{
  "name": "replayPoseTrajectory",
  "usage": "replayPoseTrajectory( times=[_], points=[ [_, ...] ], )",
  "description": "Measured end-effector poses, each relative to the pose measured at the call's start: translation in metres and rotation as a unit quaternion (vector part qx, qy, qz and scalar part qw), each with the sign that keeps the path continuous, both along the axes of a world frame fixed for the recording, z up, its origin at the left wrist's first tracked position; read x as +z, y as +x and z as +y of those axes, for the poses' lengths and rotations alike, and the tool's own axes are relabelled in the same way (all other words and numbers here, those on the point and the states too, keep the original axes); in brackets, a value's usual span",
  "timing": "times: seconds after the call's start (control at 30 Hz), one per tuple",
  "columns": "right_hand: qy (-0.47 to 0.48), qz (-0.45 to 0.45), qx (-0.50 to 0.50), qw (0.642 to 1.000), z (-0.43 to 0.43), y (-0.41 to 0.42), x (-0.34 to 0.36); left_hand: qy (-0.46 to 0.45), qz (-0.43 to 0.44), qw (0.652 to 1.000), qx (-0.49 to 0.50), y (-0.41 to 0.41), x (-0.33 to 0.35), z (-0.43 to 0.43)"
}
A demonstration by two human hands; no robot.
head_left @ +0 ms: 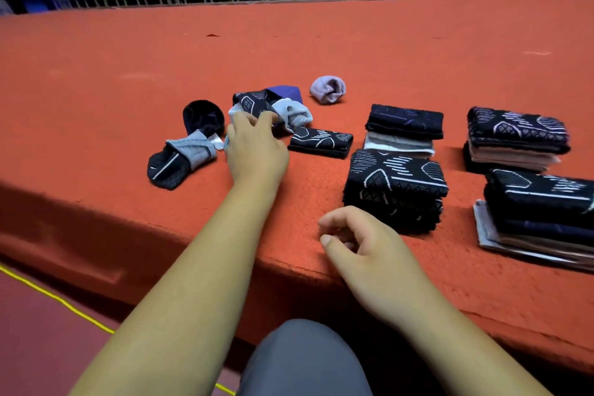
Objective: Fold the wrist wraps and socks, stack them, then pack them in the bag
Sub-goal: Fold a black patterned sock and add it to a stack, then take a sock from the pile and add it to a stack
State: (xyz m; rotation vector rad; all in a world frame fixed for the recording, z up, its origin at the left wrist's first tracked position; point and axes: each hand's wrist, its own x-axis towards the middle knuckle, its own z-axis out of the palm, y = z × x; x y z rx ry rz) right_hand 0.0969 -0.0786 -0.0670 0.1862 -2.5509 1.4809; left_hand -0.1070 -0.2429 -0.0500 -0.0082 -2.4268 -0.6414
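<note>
On the red mat (pixel 353 58), left hand (pixel 255 151) tight around loose socks (pixel 291 112), right hand (pixel 363 247) slack, empty.

Bare forearms (pixel 199 267), grey trousers (pixel 302 360) — plain cloth (one knee visible)
</note>
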Motion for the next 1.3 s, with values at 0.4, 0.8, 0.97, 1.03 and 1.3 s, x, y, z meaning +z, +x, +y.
replayPoseTrajectory(
  times=[0.4, 0.8, 0.97, 1.03, 1.3],
  points=[
    [-0.011, 0.031, 0.015, 0.999, 0.01, 0.017, 0.005, 0.186, -0.117, 0.971, -0.092, 0.026, 0.045, -0.016],
    [-0.115, 0.017, -0.001, 0.993, 0.022, 0.053, 0.003, 0.427, -0.014, 0.873, -0.235, 0.186, 0.143, 0.004],
    [-0.178, 0.068, 0.004, 0.982, 0.036, 0.091, 0.019, 0.398, 0.035, 0.878, -0.265, 0.254, 0.146, 0.035],
    [-0.195, 0.093, 0.005, 0.976, 0.044, 0.107, 0.03, 0.384, 0.023, 0.879, -0.282, 0.268, 0.142, 0.048],
    [-0.466, -0.009, 0.156, 0.871, 0.085, 0.156, 0.043, 0.352, -0.023, 0.888, -0.296, 0.285, 0.111, 0.09]
  ],
)
